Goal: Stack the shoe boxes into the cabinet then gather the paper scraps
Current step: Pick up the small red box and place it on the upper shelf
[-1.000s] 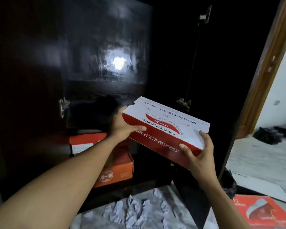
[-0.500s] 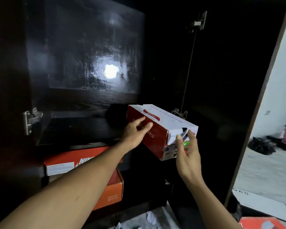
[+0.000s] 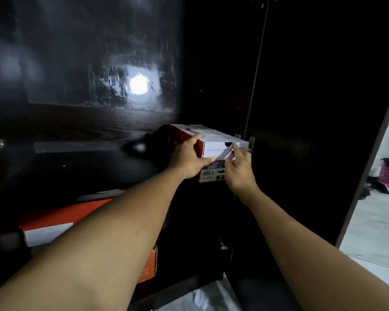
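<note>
Shoe box (image 3: 216, 138) at right end of the shelf (image 3: 88, 167), near end apparently overhanging its front edge. My left hand (image 3: 189, 160) curls round the near corner. My right hand (image 3: 239, 171) has fingers together, flat on the end. Push level and square until flush.

Red-and-white cardboard shoe box (image 3: 213, 136) is held at the right end of the dark cabinet shelf (image 3: 88, 167). Its near-left corner is gripped by the left hand (image 3: 186, 160); its labelled end is pressed by the right hand (image 3: 239, 169). Orange cardboard shoe boxes (image 3: 61, 218) are noted below.
</note>
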`<action>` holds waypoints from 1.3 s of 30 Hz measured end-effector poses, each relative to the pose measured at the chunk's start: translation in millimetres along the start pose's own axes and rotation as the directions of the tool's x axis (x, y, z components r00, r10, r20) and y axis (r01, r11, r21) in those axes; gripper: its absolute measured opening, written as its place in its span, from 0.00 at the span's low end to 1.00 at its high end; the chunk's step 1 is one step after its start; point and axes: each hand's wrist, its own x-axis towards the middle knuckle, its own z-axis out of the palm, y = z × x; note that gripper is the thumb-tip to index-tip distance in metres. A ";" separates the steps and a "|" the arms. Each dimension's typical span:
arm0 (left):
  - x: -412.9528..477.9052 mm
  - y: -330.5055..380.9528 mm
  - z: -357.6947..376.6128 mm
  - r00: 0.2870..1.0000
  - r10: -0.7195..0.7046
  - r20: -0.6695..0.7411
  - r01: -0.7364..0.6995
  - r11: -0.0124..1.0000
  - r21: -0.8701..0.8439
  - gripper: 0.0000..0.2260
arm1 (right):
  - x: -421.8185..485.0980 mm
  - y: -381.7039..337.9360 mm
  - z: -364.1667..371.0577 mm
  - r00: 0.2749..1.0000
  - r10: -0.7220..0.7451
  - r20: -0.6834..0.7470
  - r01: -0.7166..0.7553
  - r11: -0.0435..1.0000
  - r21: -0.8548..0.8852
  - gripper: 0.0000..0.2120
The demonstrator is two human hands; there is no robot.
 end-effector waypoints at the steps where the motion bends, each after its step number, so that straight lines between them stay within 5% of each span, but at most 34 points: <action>1: 7.0 -1.4 4.0 1.000 -0.008 -0.002 0.008 1.000 0.002 0.38 | 9.9 2.1 1.4 0.999 0.033 0.022 -0.032 0.999 -0.015 0.28; 13: 50.7 -27.4 22.5 1.000 -0.030 -0.002 0.030 1.000 -0.002 0.42 | 57.6 28.3 19.3 0.994 0.062 0.089 -0.065 0.997 0.031 0.27; 20: 44.9 -20.6 10.0 0.989 -0.052 0.142 0.044 0.997 0.062 0.45 | 52.7 18.9 1.2 0.990 0.043 0.137 -0.046 0.999 0.015 0.21; 25: 2.7 -16.6 5.1 0.999 -0.024 0.030 0.023 0.999 0.030 0.49 | -4.1 19.6 -26.4 0.995 0.052 0.085 -0.055 0.998 0.041 0.20; 32: -86.5 2.4 -1.4 0.998 -0.046 0.035 0.043 0.997 0.071 0.50 | -91.3 16.1 -102.4 0.958 0.208 0.198 -0.196 0.977 -0.081 0.34; 39: -183.7 53.6 -15.0 0.955 -0.058 0.290 0.064 0.998 -0.013 0.54 | -191.7 -3.3 -189.3 0.971 0.211 0.111 -0.191 0.967 -0.168 0.35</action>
